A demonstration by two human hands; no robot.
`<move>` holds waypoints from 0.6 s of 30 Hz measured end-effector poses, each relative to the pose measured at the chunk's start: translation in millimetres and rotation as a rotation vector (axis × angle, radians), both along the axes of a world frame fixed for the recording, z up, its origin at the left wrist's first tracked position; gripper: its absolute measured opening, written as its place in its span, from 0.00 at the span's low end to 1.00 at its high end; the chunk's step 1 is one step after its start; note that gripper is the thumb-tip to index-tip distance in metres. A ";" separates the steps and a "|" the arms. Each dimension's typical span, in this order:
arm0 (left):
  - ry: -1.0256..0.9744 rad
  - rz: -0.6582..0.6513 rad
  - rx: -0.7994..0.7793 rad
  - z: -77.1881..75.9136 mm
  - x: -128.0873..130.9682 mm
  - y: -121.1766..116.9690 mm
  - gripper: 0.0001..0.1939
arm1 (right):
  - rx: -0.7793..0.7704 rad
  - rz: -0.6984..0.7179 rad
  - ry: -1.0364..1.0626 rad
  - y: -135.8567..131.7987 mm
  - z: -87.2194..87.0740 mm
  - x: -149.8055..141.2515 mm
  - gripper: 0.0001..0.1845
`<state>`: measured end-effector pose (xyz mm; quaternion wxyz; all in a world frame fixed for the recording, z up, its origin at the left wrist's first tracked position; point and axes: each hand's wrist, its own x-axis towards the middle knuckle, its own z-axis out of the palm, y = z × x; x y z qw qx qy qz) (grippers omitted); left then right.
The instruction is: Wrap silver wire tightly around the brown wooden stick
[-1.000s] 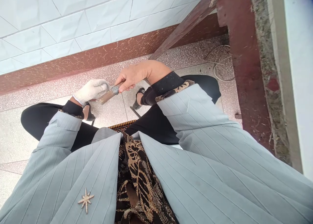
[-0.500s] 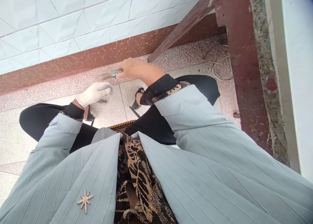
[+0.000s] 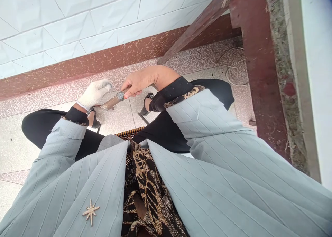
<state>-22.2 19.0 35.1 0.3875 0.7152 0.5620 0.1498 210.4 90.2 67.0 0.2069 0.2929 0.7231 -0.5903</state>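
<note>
My right hand (image 3: pixel 138 82) is bare and wrapped round a brown stick-like tool (image 3: pixel 112 103) with wire wound about its middle. The tool slants down to the left, ending in a paler, worn tip below the gloved fingers. My left hand (image 3: pixel 95 92), in a white knit glove, is closed with thumb and fingers pressed together. Anything in its pinch is too small or hidden to make out. A thin dark piece (image 3: pixel 97 106) shows on the floor side beneath the tool, partly covered by it.
White wall tiles (image 3: pixel 114 19) rise over a reddish-brown skirting (image 3: pixel 77 64) in front of me. A slanted wooden brace (image 3: pixel 197 24) and a dark red post (image 3: pixel 264 78) stand at right, near a loose cable (image 3: pixel 229 76). My knees and shoes flank the speckled floor (image 3: pixel 121 117).
The tool in my right hand has swung downward, its tip now pointing lower left. My gloved left hand has shifted up and slightly left.
</note>
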 end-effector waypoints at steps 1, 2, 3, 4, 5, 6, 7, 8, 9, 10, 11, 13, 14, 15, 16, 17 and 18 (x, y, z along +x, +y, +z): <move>-0.006 -0.005 0.000 -0.4 0.8 -0.2 0.11 | -0.018 0.014 0.032 -0.1 0.6 0.9 0.12; -0.010 -0.007 0.001 -1.9 1.2 0.2 0.11 | -0.034 0.032 0.071 -0.1 1.1 1.7 0.12; -0.017 -0.006 0.002 -4.7 1.3 1.0 0.11 | -0.047 0.052 0.116 0.0 1.6 2.5 0.13; -0.031 0.000 0.002 -8.8 1.1 2.2 0.10 | -0.049 0.068 0.164 0.3 2.3 3.5 0.14; -0.057 0.014 -0.006 -14.2 1.0 3.4 0.09 | -0.034 0.073 0.216 0.7 3.2 4.7 0.15; -0.090 0.034 -0.017 -20.4 1.1 4.2 0.08 | -0.007 0.060 0.268 1.1 4.3 6.1 0.16; -0.129 0.061 -0.030 -26.6 1.6 4.4 0.07 | 0.026 0.028 0.312 1.5 5.7 7.8 0.17; -0.169 0.089 -0.048 -32.1 2.6 3.6 0.07 | 0.062 -0.024 0.342 1.8 7.3 9.5 0.18; -0.183 0.104 -0.058 -36.2 4.3 1.8 0.07 | 0.097 -0.091 0.352 1.9 9.0 11.0 0.17; -0.193 0.097 -0.073 -38.4 6.6 -1.1 0.08 | 0.127 -0.170 0.353 1.8 10.7 12.0 0.16; -0.201 0.077 -0.098 -38.5 9.4 -4.7 0.09 | 0.147 -0.251 0.344 1.5 12.1 12.5 0.15; -0.212 0.015 -0.155 -33.4 15.2 -12.1 0.11 | 0.211 -0.399 0.295 1.0 12.9 11.2 0.13; -0.212 -0.015 -0.179 -29.0 17.6 -15.0 0.12 | 0.287 -0.439 0.242 1.0 12.0 9.6 0.14; -0.203 -0.041 -0.191 -24.2 19.3 -16.9 0.12 | 0.384 -0.451 0.171 1.4 9.9 7.7 0.14; -0.182 -0.062 -0.187 -19.4 20.1 -17.6 0.12 | 0.488 -0.439 0.092 2.1 6.9 5.7 0.13; -0.148 -0.080 -0.168 -14.9 19.8 -17.1 0.11 | 0.577 -0.403 0.007 3.0 3.1 3.7 0.13; -0.102 -0.099 -0.138 -11.0 18.6 -15.8 0.11 | 0.626 -0.341 -0.075 3.9 -1.1 1.9 0.13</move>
